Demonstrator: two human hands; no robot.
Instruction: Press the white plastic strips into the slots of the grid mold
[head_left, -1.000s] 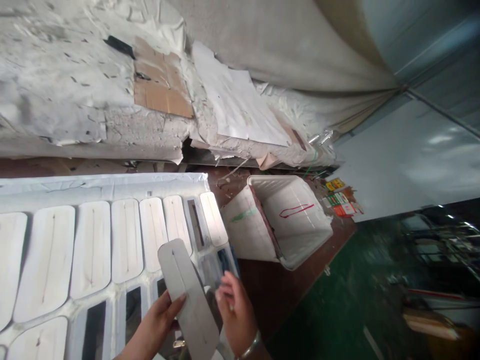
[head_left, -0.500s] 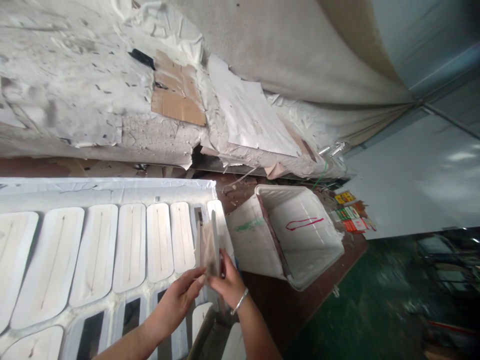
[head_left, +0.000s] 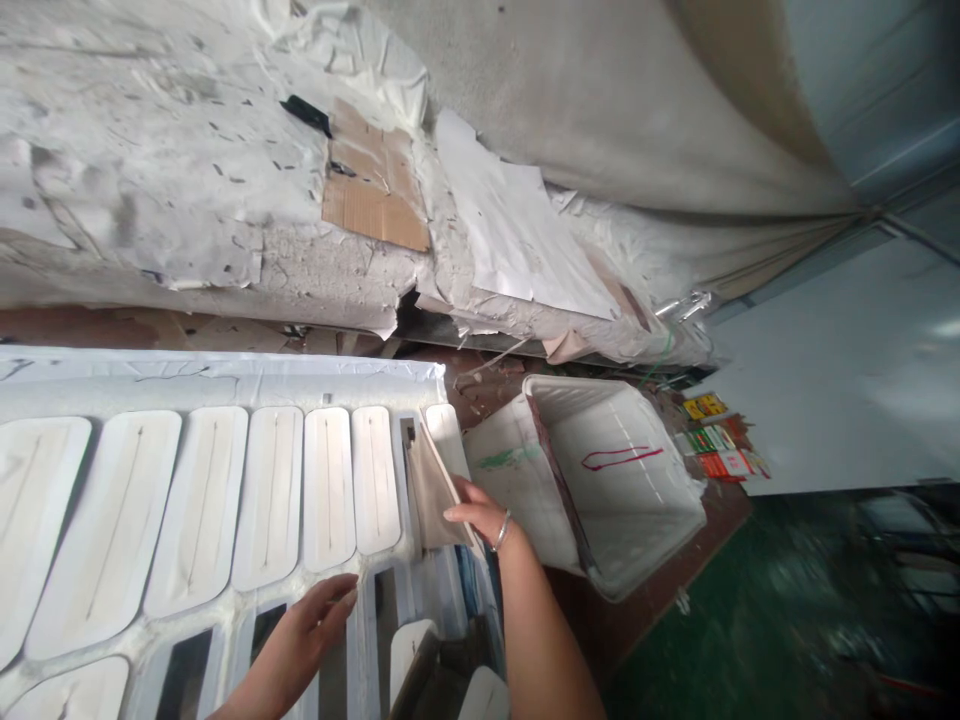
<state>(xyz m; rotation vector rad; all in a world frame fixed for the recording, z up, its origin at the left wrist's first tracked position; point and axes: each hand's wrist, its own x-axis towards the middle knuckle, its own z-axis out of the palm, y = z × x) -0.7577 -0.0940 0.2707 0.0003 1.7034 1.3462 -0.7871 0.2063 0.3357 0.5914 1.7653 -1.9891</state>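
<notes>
My right hand (head_left: 484,515), with a silver bracelet at the wrist, grips the edge of a thin panel (head_left: 437,490) tilted up, its beige face showing. What the panel is exactly I cannot tell. Under it lies a pale frame with a dark opening (head_left: 410,432), partly hidden. My left hand (head_left: 322,610) hovers lower left over the frames, fingers stretched out and holding nothing. To the left runs a row of white rounded panels (head_left: 375,480), each with a thin line down its middle. Another white panel (head_left: 448,440) stands just beyond the held one.
A large white plastic bin (head_left: 637,480) lies tipped to the right of the table. Behind is a plaster-stained bench with a cardboard piece (head_left: 375,180) and a white sheet (head_left: 517,220). Frames with dark openings (head_left: 184,665) fill the near row. Colourful boxes (head_left: 720,450) sit beyond the bin.
My left hand has let go of the panel and moved down and left. My right hand has moved right and tilts the panel, so more of its beige face shows.
</notes>
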